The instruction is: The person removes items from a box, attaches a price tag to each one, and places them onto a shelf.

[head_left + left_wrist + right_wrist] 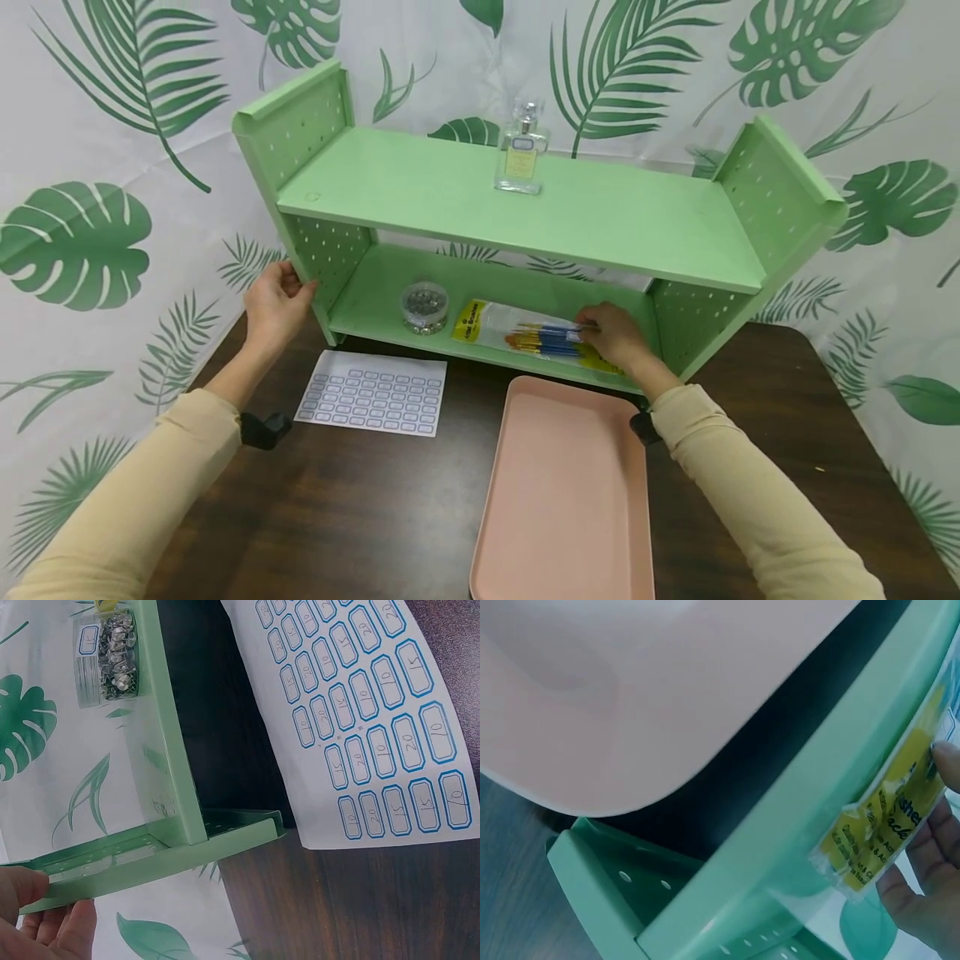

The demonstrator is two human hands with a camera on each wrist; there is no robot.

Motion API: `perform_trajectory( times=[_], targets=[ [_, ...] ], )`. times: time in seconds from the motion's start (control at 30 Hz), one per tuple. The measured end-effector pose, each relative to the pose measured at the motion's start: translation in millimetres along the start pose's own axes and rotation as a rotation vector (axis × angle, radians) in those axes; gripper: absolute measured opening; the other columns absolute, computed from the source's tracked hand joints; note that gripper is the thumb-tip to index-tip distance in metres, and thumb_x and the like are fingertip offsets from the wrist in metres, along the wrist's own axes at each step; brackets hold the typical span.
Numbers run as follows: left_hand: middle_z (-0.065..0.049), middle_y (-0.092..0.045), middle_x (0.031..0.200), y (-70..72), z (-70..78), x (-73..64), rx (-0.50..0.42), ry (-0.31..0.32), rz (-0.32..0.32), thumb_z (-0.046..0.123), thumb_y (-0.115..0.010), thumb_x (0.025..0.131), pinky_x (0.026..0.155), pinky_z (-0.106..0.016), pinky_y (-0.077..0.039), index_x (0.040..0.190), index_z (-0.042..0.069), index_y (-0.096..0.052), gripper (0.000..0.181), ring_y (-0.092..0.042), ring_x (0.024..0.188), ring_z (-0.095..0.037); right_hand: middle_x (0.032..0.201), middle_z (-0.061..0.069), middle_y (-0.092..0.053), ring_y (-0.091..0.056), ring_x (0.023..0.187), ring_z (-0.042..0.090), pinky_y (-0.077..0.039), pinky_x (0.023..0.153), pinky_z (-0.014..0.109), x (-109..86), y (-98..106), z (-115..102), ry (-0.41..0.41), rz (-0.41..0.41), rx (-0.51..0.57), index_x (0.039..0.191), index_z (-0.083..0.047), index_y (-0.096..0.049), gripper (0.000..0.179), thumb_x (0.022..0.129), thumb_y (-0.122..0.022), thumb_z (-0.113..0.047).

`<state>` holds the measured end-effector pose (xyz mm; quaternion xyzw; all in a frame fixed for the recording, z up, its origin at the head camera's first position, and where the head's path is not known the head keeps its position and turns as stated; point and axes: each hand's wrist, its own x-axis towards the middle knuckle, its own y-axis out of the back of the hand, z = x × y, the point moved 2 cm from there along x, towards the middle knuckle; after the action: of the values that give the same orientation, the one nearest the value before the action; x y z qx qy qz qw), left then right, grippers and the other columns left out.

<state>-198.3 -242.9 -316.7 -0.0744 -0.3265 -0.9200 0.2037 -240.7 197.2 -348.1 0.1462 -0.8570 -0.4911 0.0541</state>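
Observation:
In the head view my left hand (277,304) is at the left end of a green two-tier shelf (420,183). Its thumb and fingers grip the front edge of the perforated side panel (142,870), one on each side. My right hand (613,333) is over the lower tier, pinching the right part of a clear pack of paint brushes (491,321) with a yellow header. The pack lies flat there, and my thumb presses near a small label on it in the right wrist view. Left of the pack stands a round clear tub of metal pins (425,307).
A glass perfume bottle (522,150) with a label stands on the upper tier. On the dark table (360,508) lie a sheet of blue-framed number stickers (373,392) at left and a pink tray (570,492) in front of the shelf. A leaf-patterned cloth (75,350) hangs behind.

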Motion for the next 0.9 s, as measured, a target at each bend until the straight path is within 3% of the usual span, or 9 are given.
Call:
perform_trajectory(
  times=[0.33,0.5,0.63,0.77,0.9],
  targets=[
    [-0.026,-0.062,0.113,-2.4,-4.1,2.3,-0.003,-0.001,-0.019,0.008,-0.057,0.091,0.067,-0.007,-0.038,0.12,-0.009,-0.051,0.035,-0.062,0.1,-0.033,0.131,0.029,-0.044,-0.042,0.12,0.044,-0.041,0.095,0.055,-5.1,-9.0,0.6,0.027,0.108,-0.018,0.128,0.004,-0.052,0.035,0.095,-0.053,-0.005],
    [-0.025,-0.062,0.115,-5.4,-5.8,4.1,-0.024,-0.016,-0.038,0.01,-0.058,0.091,0.079,-0.021,-0.05,0.121,-0.008,-0.051,0.036,-0.062,0.104,-0.033,0.127,0.027,-0.049,-0.048,0.113,0.042,-0.044,0.086,0.054,-30.0,-8.1,-3.4,0.132,0.181,-0.017,0.128,0.003,-0.052,0.037,0.093,-0.056,-0.005],
    [-0.023,-0.058,0.123,-2.9,-7.2,1.1,-0.106,-0.038,-0.05,0.013,-0.056,0.092,0.084,-0.016,-0.049,0.126,-0.006,-0.049,0.04,-0.058,0.112,-0.032,0.122,0.024,-0.055,-0.054,0.107,0.038,-0.048,0.081,0.052,-59.2,-6.0,-5.8,0.207,0.232,-0.044,0.125,0.002,-0.055,0.037,0.09,-0.061,-0.006],
    [-0.017,-0.056,0.128,7.3,-4.0,-11.5,-0.239,-0.096,0.05,0.01,-0.056,0.092,0.089,-0.014,-0.046,0.128,-0.004,-0.049,0.039,-0.056,0.117,-0.027,0.118,0.022,-0.058,-0.056,0.106,0.037,-0.049,0.08,0.052,-91.2,-0.7,-4.4,0.281,0.291,-0.084,0.123,0.001,-0.057,0.038,0.087,-0.065,-0.005],
    [-0.018,-0.058,0.125,20.1,7.3,-27.3,-0.314,-0.272,0.174,0.001,-0.056,0.091,0.088,-0.013,-0.045,0.125,-0.004,-0.053,0.035,-0.058,0.111,-0.008,0.119,0.02,-0.057,-0.057,0.106,0.035,-0.05,0.076,0.047,-122.1,8.4,-0.9,0.36,0.369,-0.125,0.124,0.001,-0.056,0.044,0.082,-0.069,-0.001]
  ],
)
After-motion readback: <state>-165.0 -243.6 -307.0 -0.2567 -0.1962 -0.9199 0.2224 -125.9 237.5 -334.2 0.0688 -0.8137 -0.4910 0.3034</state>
